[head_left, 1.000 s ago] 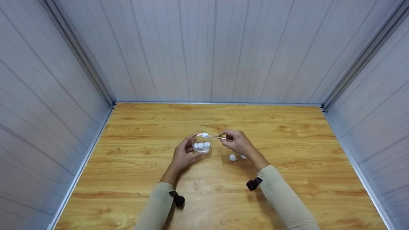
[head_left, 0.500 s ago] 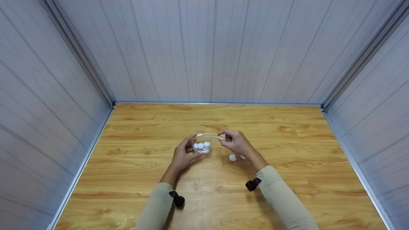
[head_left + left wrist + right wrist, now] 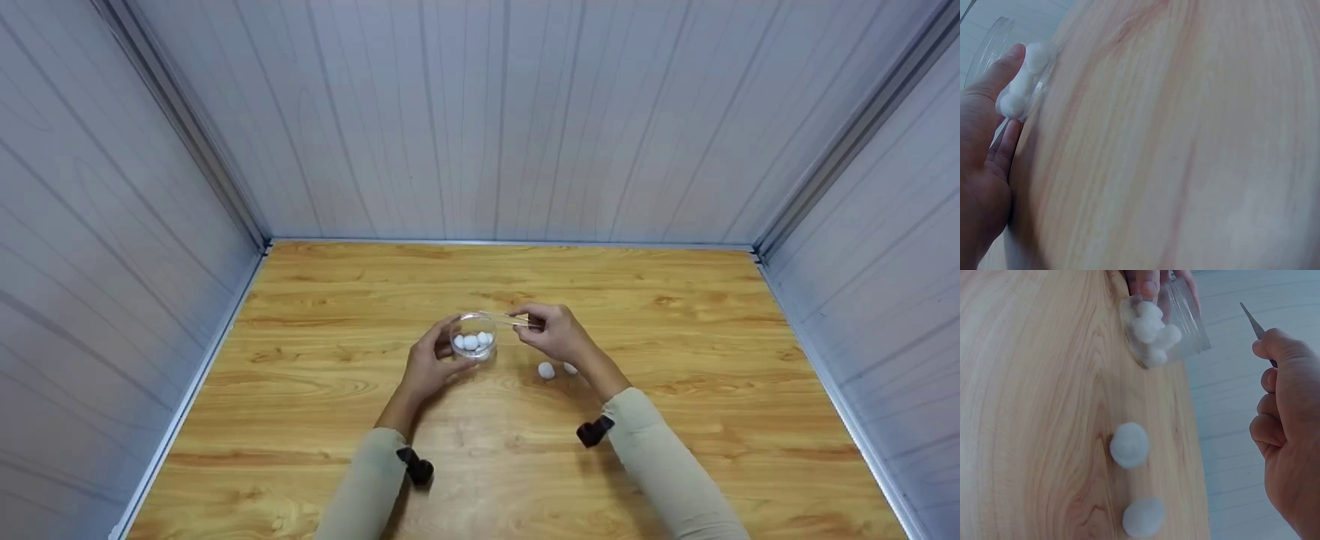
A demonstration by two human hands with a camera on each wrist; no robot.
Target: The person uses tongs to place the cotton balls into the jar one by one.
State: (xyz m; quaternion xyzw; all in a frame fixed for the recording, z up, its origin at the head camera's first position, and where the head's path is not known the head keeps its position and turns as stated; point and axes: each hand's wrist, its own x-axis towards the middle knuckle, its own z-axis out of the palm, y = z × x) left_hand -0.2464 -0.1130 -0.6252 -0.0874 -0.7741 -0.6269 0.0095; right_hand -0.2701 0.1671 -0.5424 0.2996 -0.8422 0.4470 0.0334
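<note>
My left hand (image 3: 429,369) holds a clear jar (image 3: 474,352) on the wooden table, thumb on one side and fingers round the other. Several white cotton balls (image 3: 1154,332) lie in the bottom of the jar, seen through its wall in both wrist views. My right hand (image 3: 555,332) pinches a pair of metal tweezers (image 3: 1253,325). The tips of the tweezers are apart at the right of the jar's open mouth, with nothing between them. Two loose cotton balls, one nearer the jar (image 3: 1130,445) and one farther off (image 3: 1144,517), lie on the table below my right hand.
The wooden table (image 3: 337,420) is bounded by a pale panel wall (image 3: 480,135) at the back and further panels at both sides. A black wrist camera (image 3: 595,432) sits on the right sleeve, another camera (image 3: 417,468) on the left.
The cotton ball that the tweezers held over the jar's mouth has been let go and dropped into the jar. The tweezers have opened. My left hand and the jar stay put.
</note>
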